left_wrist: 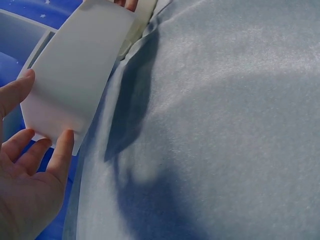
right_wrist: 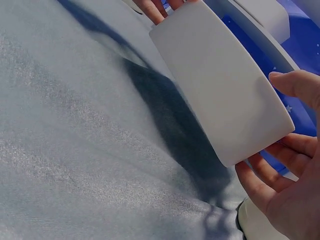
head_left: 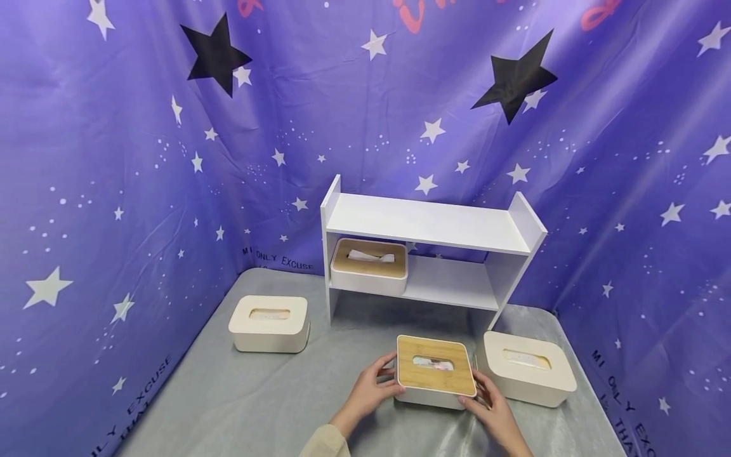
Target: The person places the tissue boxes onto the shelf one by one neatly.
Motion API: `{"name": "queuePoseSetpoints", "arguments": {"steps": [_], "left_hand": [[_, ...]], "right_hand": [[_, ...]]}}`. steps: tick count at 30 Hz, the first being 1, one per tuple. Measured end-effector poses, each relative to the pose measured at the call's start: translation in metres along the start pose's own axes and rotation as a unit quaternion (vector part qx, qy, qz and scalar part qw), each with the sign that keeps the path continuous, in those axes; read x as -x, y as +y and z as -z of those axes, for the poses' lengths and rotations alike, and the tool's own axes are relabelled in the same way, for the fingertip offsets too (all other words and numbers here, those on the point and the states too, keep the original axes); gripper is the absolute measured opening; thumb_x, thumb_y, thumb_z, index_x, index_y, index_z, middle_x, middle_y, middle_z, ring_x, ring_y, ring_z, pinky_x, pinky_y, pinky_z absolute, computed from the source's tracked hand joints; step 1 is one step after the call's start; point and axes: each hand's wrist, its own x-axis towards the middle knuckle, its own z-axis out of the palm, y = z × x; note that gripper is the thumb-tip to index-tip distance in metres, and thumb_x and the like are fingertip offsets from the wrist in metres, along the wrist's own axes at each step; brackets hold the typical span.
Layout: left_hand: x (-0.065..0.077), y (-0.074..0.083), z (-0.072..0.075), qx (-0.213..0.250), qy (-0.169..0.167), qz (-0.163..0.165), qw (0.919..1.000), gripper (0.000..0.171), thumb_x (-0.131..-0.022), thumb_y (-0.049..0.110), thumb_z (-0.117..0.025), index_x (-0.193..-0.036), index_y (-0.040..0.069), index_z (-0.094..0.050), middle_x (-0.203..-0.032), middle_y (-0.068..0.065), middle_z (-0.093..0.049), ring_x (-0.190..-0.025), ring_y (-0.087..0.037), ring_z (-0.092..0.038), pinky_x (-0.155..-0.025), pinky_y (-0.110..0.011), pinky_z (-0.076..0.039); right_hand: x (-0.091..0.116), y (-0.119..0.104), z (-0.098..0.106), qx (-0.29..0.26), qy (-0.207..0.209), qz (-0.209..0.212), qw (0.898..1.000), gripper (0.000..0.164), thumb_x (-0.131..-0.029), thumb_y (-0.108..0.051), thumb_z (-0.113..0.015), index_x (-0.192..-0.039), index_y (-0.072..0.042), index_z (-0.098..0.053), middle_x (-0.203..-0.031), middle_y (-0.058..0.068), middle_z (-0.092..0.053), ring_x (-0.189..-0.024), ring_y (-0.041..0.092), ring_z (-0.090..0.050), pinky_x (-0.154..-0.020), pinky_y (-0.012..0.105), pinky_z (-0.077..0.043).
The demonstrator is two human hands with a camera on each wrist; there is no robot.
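A white tissue box (head_left: 436, 367) with a bamboo lid is held between both hands, its long side toward me. On its left end the left hand (head_left: 371, 387) grips with the thumb at the front top edge and the fingers along the side. The right hand (head_left: 492, 406) holds the right end in the same way. Both wrist views show the box's plain white side (left_wrist: 80, 65) above the grey cloth, with a shadow beneath it. Printed tissue shows through the lid's oval slot.
A white two-tier shelf (head_left: 428, 222) stands behind, with another bamboo-lidded tissue box (head_left: 370, 282) at the left of its lower tier. All-white tissue boxes sit on the grey cloth at left (head_left: 270, 339) and right (head_left: 528, 381), the latter close beside the right hand. A purple starry curtain surrounds the table.
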Motion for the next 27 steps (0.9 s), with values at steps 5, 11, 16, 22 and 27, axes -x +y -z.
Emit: {"name": "queuePoseSetpoints", "arguments": {"steps": [5, 11, 16, 22, 27], "left_hand": [[-0.001, 0.000, 0.003, 0.007, 0.000, 0.002, 1.0000, 0.072, -0.081, 0.003, -0.080, -0.146, 0.004, -0.049, -0.137, -0.028, -0.054, -0.121, -0.041, -0.060, -0.091, -0.024, -0.060], [-0.002, 0.004, 0.004, 0.015, 0.000, -0.005, 0.9999, 0.071, -0.081, 0.002, -0.080, -0.145, 0.004, -0.050, -0.136, -0.026, -0.056, -0.121, -0.040, -0.060, -0.091, -0.024, -0.060], [-0.003, 0.009, 0.004, 0.016, -0.001, -0.002, 0.9999, 0.070, -0.081, 0.003, -0.079, -0.145, 0.006, -0.050, -0.136, -0.026, -0.056, -0.122, -0.040, -0.060, -0.090, -0.024, -0.060], [-0.004, 0.012, 0.003, 0.014, 0.000, -0.006, 0.9999, 0.070, -0.081, 0.002, -0.079, -0.145, 0.006, -0.051, -0.137, -0.026, -0.055, -0.121, -0.041, -0.060, -0.090, -0.023, -0.060], [-0.003, 0.014, 0.003, 0.011, 0.000, -0.002, 0.9999, 0.070, -0.081, 0.003, -0.080, -0.145, 0.005, -0.051, -0.138, -0.027, -0.055, -0.122, -0.041, -0.060, -0.090, -0.023, -0.060]], "right_hand": [[0.003, -0.002, 0.000, -0.004, 0.005, 0.007, 1.000, 0.070, -0.087, -0.013, -0.076, -0.145, 0.006, -0.042, -0.146, 0.030, -0.047, -0.101, -0.013, -0.048, -0.098, 0.024, -0.049], [0.002, -0.001, 0.002, -0.010, 0.005, 0.019, 1.000, 0.069, -0.087, -0.012, -0.075, -0.145, 0.007, -0.042, -0.146, 0.031, -0.046, -0.099, -0.018, -0.046, -0.094, 0.019, -0.050], [0.001, -0.002, 0.005, 0.002, 0.005, 0.018, 1.000, 0.067, -0.089, -0.015, -0.074, -0.144, 0.006, -0.043, -0.146, 0.031, -0.046, -0.098, -0.021, -0.045, -0.094, 0.019, -0.050], [0.001, -0.005, 0.008, -0.011, 0.004, 0.022, 1.000, 0.065, -0.090, -0.017, -0.074, -0.144, 0.005, -0.044, -0.147, 0.030, -0.046, -0.098, -0.022, -0.045, -0.089, 0.013, -0.049], [0.003, -0.006, 0.008, -0.021, 0.011, 0.040, 0.999, 0.064, -0.088, -0.013, -0.075, -0.142, 0.007, -0.045, -0.144, 0.032, -0.047, -0.097, -0.021, -0.047, -0.086, 0.011, -0.050]]}}
